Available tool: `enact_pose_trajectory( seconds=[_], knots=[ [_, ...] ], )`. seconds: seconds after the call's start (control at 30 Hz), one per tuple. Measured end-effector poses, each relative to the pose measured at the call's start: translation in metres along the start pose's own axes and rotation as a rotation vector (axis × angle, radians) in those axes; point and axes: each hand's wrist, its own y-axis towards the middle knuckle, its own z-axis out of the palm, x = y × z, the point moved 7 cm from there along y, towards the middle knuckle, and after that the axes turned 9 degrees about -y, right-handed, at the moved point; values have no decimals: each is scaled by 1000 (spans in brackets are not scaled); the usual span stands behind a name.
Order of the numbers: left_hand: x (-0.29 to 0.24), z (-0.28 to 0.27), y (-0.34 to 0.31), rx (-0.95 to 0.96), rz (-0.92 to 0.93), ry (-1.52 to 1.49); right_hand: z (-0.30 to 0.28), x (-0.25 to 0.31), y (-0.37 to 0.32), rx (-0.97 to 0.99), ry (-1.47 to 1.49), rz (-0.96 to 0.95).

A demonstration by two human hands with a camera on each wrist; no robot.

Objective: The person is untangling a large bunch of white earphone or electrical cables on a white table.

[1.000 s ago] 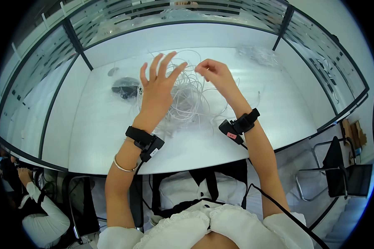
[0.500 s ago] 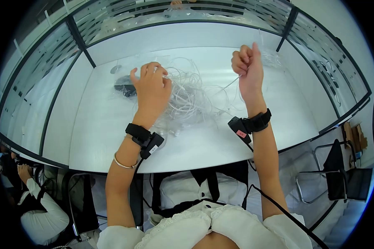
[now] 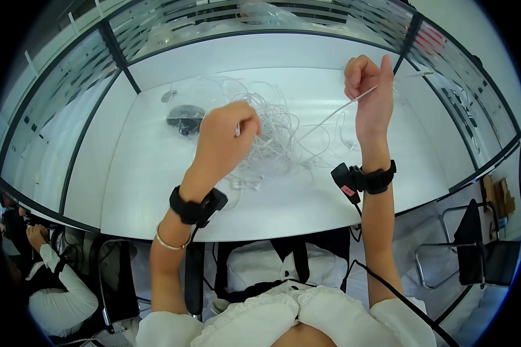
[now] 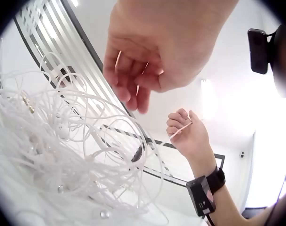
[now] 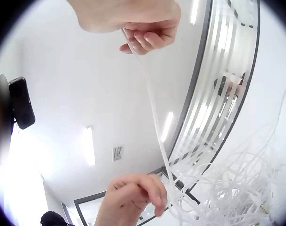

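Note:
A tangled heap of white earphone cables (image 3: 272,136) lies mid-table, with small earbuds (image 3: 246,185) at its near edge. My right hand (image 3: 373,95) is raised to the right of the heap and grips one white earphone cable (image 3: 335,111), which runs taut down into the tangle. A thin metal-tipped plug end (image 3: 427,73) sticks out beyond that hand. Over the left side of the heap hangs my left hand (image 3: 223,136). Its fingers (image 4: 126,89) are loosely curled with nothing between them, close above the loops in the left wrist view.
A dark object in clear plastic (image 3: 185,120) lies left of the heap, and a small grey piece (image 3: 168,96) sits behind it. Low white partitions with striped glass (image 3: 260,23) enclose the table's back and sides. A black chair (image 3: 474,248) stands at the right.
My right hand has moved from above the heap to the right, drawing a cable out of it. My left hand's spread fingers have curled in, and it has come nearer to me.

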Motion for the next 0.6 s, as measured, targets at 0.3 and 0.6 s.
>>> enact_pose_trajectory(
  seconds=[0.3,0.6],
  knots=[
    [3,34,-30,279,-90,-109,-16,1,-16,122,-179,194],
    [21,47,-26,269,-202,-424,-28,-18,-21,268,8,322]
  ],
)
